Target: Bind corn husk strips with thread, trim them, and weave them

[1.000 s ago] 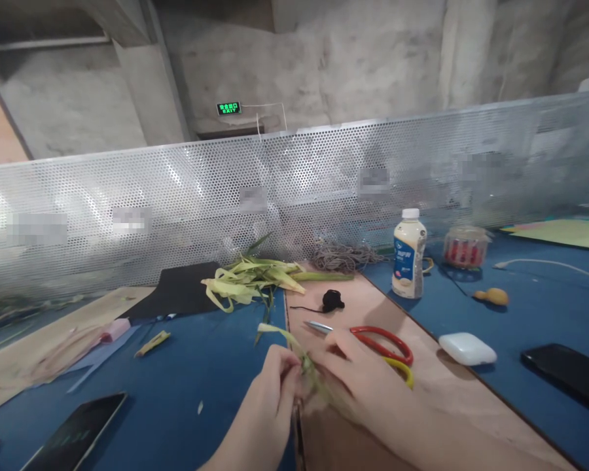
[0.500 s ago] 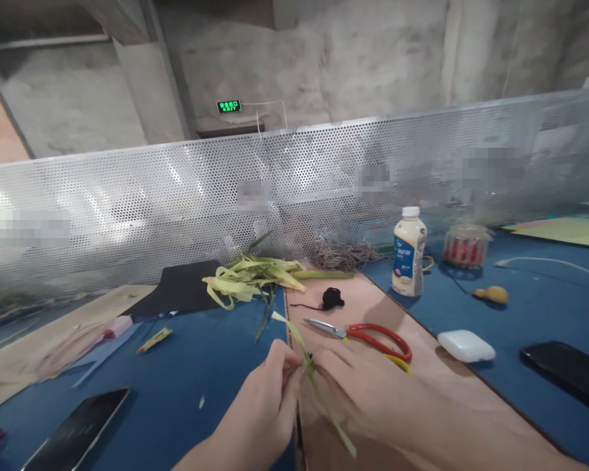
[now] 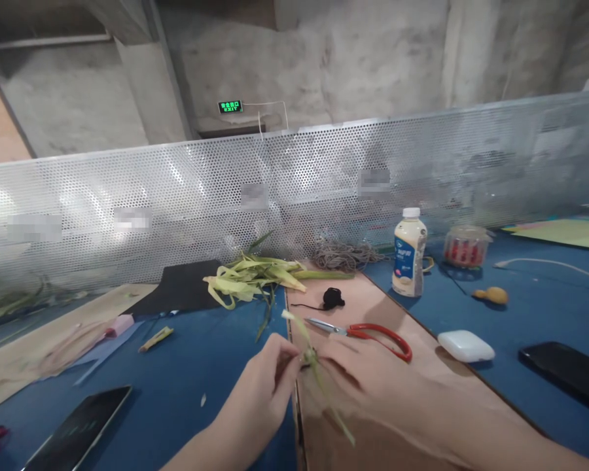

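A pale green strip of corn husk point(image 3: 326, 391) runs between my two hands, its upper end sticking up and its lower end hanging toward me. My left hand point(image 3: 269, 376) pinches it from the left near a small dark knot-like spot. From the other side, the bent fingers of my right hand point(image 3: 368, 366) close on the same strip; their tips are partly hidden. Just beyond the right hand lie red-handled scissors point(image 3: 383, 333), partly covered by it. A small ball of black yarn point(image 3: 332, 299) rests behind the scissors, its tail stretched left.
A pile of corn husks point(image 3: 255, 275) lies at the back, beside tangled cord point(image 3: 346, 255). To the right stand a bottle point(image 3: 409, 255) and a plastic tub point(image 3: 466, 247), with a small gourd point(image 3: 493, 296), white case point(image 3: 466, 346) and black phone point(image 3: 569, 373). Another phone point(image 3: 81, 428) lies left.
Both hands and the husk strip have shifted slightly, and the strip's upper end now leans further right. My right hand now hides the yellow part by the scissors' handle.
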`<state>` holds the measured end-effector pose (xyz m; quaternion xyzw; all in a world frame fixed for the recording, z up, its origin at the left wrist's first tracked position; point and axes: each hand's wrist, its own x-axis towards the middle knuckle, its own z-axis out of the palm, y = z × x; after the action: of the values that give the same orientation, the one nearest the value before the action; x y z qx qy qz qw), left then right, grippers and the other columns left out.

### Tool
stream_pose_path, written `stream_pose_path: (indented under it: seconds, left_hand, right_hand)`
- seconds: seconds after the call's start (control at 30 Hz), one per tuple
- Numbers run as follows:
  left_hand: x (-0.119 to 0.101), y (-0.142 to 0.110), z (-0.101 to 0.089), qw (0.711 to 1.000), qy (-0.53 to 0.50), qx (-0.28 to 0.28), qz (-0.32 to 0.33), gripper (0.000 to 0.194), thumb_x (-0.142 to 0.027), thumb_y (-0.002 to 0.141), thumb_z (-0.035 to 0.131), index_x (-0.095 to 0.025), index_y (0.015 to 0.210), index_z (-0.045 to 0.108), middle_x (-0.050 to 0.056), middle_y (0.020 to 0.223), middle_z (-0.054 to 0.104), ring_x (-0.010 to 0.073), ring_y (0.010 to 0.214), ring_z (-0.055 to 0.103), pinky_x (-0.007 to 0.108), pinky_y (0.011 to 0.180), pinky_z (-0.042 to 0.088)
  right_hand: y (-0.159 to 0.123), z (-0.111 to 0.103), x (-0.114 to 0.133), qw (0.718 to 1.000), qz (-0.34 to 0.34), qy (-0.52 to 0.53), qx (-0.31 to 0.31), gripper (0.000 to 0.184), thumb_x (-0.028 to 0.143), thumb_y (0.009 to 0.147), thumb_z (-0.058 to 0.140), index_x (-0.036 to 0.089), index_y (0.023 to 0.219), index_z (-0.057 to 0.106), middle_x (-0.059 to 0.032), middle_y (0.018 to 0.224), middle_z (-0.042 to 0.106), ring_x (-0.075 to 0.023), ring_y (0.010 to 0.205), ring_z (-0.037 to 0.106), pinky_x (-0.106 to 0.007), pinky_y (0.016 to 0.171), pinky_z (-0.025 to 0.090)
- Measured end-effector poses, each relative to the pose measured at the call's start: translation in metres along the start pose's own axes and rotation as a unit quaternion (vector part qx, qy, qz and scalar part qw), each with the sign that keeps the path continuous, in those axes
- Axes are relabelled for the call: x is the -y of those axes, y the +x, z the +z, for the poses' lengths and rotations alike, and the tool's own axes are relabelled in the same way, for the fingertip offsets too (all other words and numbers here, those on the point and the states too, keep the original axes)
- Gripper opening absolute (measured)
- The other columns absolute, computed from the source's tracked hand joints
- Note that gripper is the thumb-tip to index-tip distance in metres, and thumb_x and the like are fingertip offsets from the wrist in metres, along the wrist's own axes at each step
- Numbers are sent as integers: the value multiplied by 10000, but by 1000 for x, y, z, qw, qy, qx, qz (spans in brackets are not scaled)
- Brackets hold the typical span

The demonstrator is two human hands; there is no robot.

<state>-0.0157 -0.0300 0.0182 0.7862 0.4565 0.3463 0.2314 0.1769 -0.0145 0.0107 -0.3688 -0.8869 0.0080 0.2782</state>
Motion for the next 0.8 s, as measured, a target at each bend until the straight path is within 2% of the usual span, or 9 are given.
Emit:
stream_pose_path:
  seconds: [0.1,0.27,0.37,0.47,0.57,0.63,0.67,0.73,0.8]
  left_hand:
    - [0,4,2,996,-51,-33,-64,126,-300,802,479,-184,775,442,10,737,561,163,712,547,254,642,406]
    - [-2,6,6,983,-154,34,-95,142,-286,734,561,-147,705,556,2,691,613,153,678,555,233,620,397]
    - [-3,5,7,980,-165,29,-107,143,-259,722,557,-149,632,553,-22,609,613,138,604,545,220,578,380]
    - [1,6,6,981,-146,45,-119,98,-199,695,548,-153,610,543,-27,581,623,143,586,553,216,561,374]
    - [8,8,4,983,-116,70,-124,31,-171,662,549,-155,636,551,-15,601,638,166,618,578,227,573,386]
    - [12,9,3,983,-117,86,-114,48,-147,662,511,-158,631,547,-16,595,628,166,605,582,230,568,394]
    - [13,10,2,984,-105,90,-110,56,-151,667,503,-160,629,544,-14,591,627,168,604,582,232,570,395]
    - [13,9,1,986,-88,103,-102,68,-153,677,488,-164,629,535,-10,595,629,167,605,580,234,574,395]
    - [9,8,-1,987,-76,113,-89,69,-149,687,478,-170,636,519,-13,606,623,160,619,574,228,586,393]
  right_hand:
    - [1,1,5,999,37,6,0,145,138,829,394,187,810,529,8,697,570,-117,589,511,-235,530,356]
    - [-3,9,14,998,62,-4,-10,129,151,829,403,191,783,517,7,677,560,-133,587,512,-245,515,362]
    - [-1,4,13,998,-8,-5,-60,163,169,858,383,178,798,535,-26,760,583,-153,689,529,-274,595,409]
    - [3,-6,3,986,-94,-55,-124,215,170,891,352,174,1019,524,-66,1026,582,-193,939,502,-345,792,399]
    - [7,-7,-8,968,-172,-160,-89,311,172,898,367,229,1196,429,-32,1276,456,-244,1168,350,-491,983,198]
    - [8,-3,-12,964,-188,-183,-52,287,172,904,361,236,1171,446,-2,1269,466,-230,1221,287,-501,1027,84]
    - [8,-1,-13,964,-191,-180,-34,255,163,906,357,220,1125,474,5,1209,515,-208,1215,299,-473,1042,84]
    - [8,1,-10,964,-198,-180,-8,196,141,900,358,176,1001,523,-11,1077,579,-179,1134,392,-391,1024,207]
    - [8,-2,-4,959,-188,-208,42,153,130,879,389,152,880,540,-35,960,587,-171,932,505,-306,837,398]
